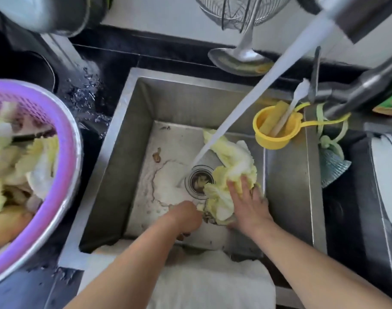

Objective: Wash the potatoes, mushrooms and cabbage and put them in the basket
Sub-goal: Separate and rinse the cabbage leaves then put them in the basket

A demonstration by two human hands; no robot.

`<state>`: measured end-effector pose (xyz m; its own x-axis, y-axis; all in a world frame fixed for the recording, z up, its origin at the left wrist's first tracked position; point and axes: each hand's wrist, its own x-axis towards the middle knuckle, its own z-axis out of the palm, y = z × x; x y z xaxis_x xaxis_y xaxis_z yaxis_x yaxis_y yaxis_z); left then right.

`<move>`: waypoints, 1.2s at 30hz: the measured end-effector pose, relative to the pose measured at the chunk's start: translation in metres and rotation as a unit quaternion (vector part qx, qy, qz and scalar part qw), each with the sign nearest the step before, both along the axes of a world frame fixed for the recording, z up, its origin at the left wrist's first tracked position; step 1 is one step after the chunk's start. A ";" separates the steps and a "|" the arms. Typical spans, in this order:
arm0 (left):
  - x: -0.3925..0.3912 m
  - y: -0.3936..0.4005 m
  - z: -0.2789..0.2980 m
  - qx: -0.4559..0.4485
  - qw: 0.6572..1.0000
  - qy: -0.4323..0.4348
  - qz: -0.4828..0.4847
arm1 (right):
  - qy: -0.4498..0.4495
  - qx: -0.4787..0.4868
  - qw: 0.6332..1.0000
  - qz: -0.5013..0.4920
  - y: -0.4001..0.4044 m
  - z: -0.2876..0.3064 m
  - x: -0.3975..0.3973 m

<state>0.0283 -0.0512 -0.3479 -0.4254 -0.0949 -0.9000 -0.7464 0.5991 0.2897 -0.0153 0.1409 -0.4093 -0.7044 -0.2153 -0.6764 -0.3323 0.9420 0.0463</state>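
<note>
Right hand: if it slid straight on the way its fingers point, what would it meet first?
The right hand already rests on cabbage leaves; straight ahead lie more leaves, then probably the water stream.

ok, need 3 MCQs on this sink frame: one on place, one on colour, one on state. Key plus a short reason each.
1. Where do the cabbage leaves under the right hand lie?
A. in the basket
B. in the sink, beside the drain
C. on the counter

2. What colour is the basket?
A. purple
B. green
C. red

3. What is the tap doing?
A. off
B. dripping
C. running in a full stream

Key:
1 B: the leaves lie on the sink floor by the drain.
2 A: its mesh rim is purple.
3 C: a solid white stream falls to the drain.
</note>
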 end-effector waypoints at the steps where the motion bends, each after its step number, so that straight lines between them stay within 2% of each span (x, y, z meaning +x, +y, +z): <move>1: 0.000 0.000 -0.001 0.007 1.000 -0.001 0.006 | 0.018 -0.007 1.000 0.012 0.001 0.000 -0.004; 6: 0.004 -0.011 -0.015 0.004 0.997 0.050 0.066 | 0.047 -0.053 0.997 0.015 0.001 0.012 -0.013; 10: 0.006 -0.021 -0.015 -0.040 0.994 0.089 0.057 | 0.067 -0.067 0.996 -0.007 -0.002 0.028 -0.020; 12: 0.004 -0.022 -0.013 -0.014 0.992 0.089 0.093 | 0.057 -0.083 0.994 -0.047 -0.006 0.040 -0.022; 15: 0.004 -0.021 -0.006 0.091 0.975 0.074 0.189 | 0.046 -0.111 0.980 -0.157 -0.007 0.066 -0.024; 17: 0.005 -0.017 0.010 0.210 0.951 0.036 0.225 | 0.028 -0.142 0.961 -0.237 -0.006 0.086 -0.024; 18: 0.005 -0.013 0.020 0.283 0.928 0.014 0.241 | 0.016 -0.153 0.954 -0.256 -0.008 0.096 -0.022; 21: -0.001 0.000 0.035 0.433 0.856 0.022 0.283 | 0.009 -0.209 0.941 -0.265 -0.037 0.116 -0.002; 23: -0.007 0.007 0.037 0.446 0.806 0.075 0.382 | -0.003 -0.269 0.932 -0.243 -0.067 0.123 0.014; 25: -0.011 -0.003 0.041 0.410 0.768 0.115 0.479 | -0.046 -0.347 0.905 -0.242 -0.089 0.127 0.020; 27: -0.009 -0.029 0.039 0.409 0.736 0.117 0.527 | -0.092 -0.400 0.874 -0.259 -0.098 0.132 0.014; 28: -0.007 -0.042 0.039 0.418 0.728 0.110 0.532 | -0.115 -0.429 0.850 -0.284 -0.098 0.134 0.009; 31: -0.007 -0.065 0.038 0.430 0.725 0.108 0.528 | -0.178 -0.525 0.736 -0.389 -0.098 0.131 0.002; 32: -0.009 -0.067 0.036 0.426 0.726 0.112 0.528 | -0.175 -0.531 0.725 -0.402 -0.100 0.128 0.002; 36: -0.016 -0.065 0.030 0.428 0.712 0.118 0.543 | -0.161 -0.481 0.763 -0.401 -0.112 0.118 0.006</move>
<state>0.0125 -0.1165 -0.3176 -0.6692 0.0574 -0.7409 -0.5042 -0.7674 0.3960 -0.0092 0.0289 -0.2909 -0.7006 -0.3087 -0.6433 0.5202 0.3962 -0.7566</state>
